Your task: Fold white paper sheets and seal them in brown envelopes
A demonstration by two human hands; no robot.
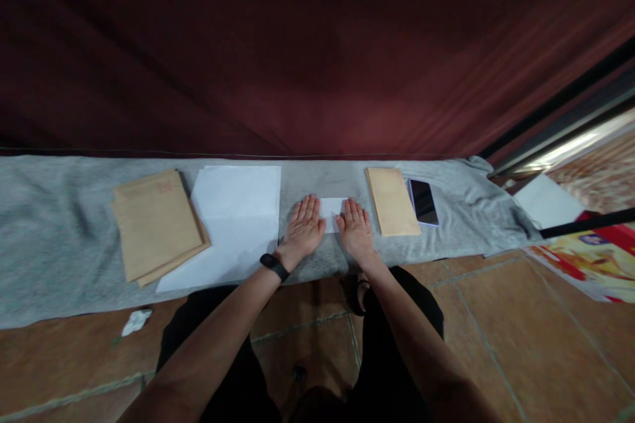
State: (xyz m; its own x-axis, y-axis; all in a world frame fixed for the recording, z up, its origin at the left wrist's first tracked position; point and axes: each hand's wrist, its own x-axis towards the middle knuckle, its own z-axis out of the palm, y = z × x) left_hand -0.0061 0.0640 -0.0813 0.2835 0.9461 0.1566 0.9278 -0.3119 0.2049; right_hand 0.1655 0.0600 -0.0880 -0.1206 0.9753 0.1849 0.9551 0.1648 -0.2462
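A small folded white paper (332, 215) lies on the grey cloth (322, 175) in front of me. My left hand (303, 228) rests flat on its left end, fingers stretched out and pointing away from me. On the right end lies my right hand (355, 228), also flat with fingers extended. Both hands cover the paper's ends, and its middle shows between them. Left of my hands is a stack of large white paper sheets (238, 218), with a crease across the top one. Brown envelopes (391, 201) lie close to the right of my right hand.
A thicker pile of brown envelopes (156, 225) overlaps the white sheets at the left. A phone (423, 201) lies beside the right-hand envelopes. A dark red curtain (317, 53) hangs behind the cloth. A printed box (590, 251) stands at the right, and a crumpled tissue (136, 322) is on the tiled floor.
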